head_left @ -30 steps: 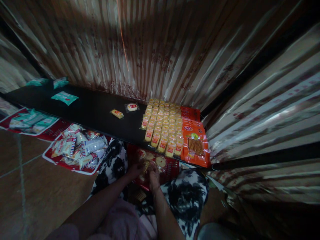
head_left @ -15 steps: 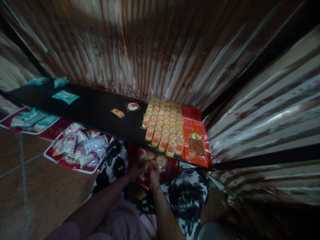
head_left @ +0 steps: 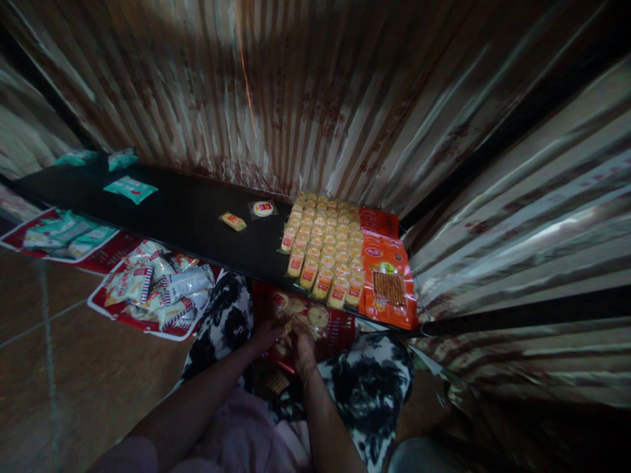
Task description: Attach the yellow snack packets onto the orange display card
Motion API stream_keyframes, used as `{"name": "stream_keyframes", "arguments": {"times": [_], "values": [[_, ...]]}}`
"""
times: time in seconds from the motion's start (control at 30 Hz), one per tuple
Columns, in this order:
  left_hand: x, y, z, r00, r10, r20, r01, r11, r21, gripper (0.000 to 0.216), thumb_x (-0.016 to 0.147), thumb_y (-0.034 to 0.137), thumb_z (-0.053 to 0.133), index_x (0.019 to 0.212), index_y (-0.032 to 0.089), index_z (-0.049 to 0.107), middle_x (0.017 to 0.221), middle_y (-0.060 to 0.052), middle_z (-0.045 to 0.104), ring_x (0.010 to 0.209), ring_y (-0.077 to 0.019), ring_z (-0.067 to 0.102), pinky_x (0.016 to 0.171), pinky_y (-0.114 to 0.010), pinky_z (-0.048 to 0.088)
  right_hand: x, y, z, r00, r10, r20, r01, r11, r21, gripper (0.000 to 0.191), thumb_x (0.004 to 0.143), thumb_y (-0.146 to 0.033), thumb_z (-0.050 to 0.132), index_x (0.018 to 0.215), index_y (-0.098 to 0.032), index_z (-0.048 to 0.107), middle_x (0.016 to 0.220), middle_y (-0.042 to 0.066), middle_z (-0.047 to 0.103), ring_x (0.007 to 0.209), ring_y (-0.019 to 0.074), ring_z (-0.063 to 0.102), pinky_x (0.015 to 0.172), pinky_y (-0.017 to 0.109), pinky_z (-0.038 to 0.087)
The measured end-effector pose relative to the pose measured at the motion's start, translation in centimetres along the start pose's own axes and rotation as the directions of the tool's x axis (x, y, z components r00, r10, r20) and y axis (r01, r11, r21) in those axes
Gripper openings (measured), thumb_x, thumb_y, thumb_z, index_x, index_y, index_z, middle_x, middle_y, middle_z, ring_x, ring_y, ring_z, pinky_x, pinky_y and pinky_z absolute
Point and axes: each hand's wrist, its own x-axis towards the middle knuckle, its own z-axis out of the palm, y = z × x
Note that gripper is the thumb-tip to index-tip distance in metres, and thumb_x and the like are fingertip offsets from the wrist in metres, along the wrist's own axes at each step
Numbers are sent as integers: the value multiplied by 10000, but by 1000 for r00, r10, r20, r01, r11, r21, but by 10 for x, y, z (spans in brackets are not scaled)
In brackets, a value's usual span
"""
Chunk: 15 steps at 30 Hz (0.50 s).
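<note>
Close together over a red basket point(head_left: 340, 334) between my knees, my left hand point(head_left: 267, 334) and my right hand point(head_left: 302, 343) both have their fingers closed on a small yellowish wrapped cracker pack point(head_left: 288, 326). The fingers partly cover it, and the dim light blurs its outline. Round crackers in clear wrap point(head_left: 319, 317) lie in the basket just beyond my hands. On the black shelf above, upright rows of yellow cracker packs point(head_left: 323, 253) with red labels stand at the right. A single yellow pack point(head_left: 233, 221) and a round white wrapped cracker point(head_left: 263, 209) lie apart to their left.
Orange snack bags point(head_left: 388, 282) cover the right end of the black shelf point(head_left: 192, 217); green packets point(head_left: 131, 189) lie at its left. Below the shelf's front edge are a basket of white snack packets point(head_left: 152, 289) and another with green packets point(head_left: 69, 233). Corrugated sheeting rises behind.
Both hands stay over the basket; the fingers have shifted slightly around the pack. The shelf rows look the same, and the view has tilted very little.
</note>
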Motion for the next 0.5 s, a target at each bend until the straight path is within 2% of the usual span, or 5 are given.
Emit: {"name": "stream_keyframes", "arguments": {"times": [0.13, 0.3, 0.5], "values": [[-1, 6, 1, 998, 7, 56, -6, 1000, -4, 282, 746, 310, 535, 915, 158, 702, 818, -23, 726, 837, -190, 650, 813, -279, 473, -1, -3, -1, 999, 31, 40, -33, 998, 50, 321, 523, -313, 649, 822, -214, 587, 738, -20, 669, 688, 143, 630, 621, 259, 525], [-5, 16, 1, 997, -21, 70, 17, 998, 56, 274, 789, 289, 467, 804, 163, 710, 759, -35, 718, 874, -207, 640, 851, -307, 466, -1, -4, -1, 998, 47, 49, -51, 996, 80, 367, 514, -294, 659, 862, -218, 572, 726, -28, 664, 661, 135, 618, 619, 260, 522], [-7, 19, -4, 999, -2, -40, 10, 981, 193, 221, 735, 125, 482, 718, 222, 679, 925, -10, 707, 1071, -210, 564, 1031, -331, 337, 1, -1, -1, 1000, 1, 2, -1, 999, 51, 346, 515, -307, 646, 844, -212, 595, 602, -48, 610, 559, 116, 571, 584, 256, 503]]}}
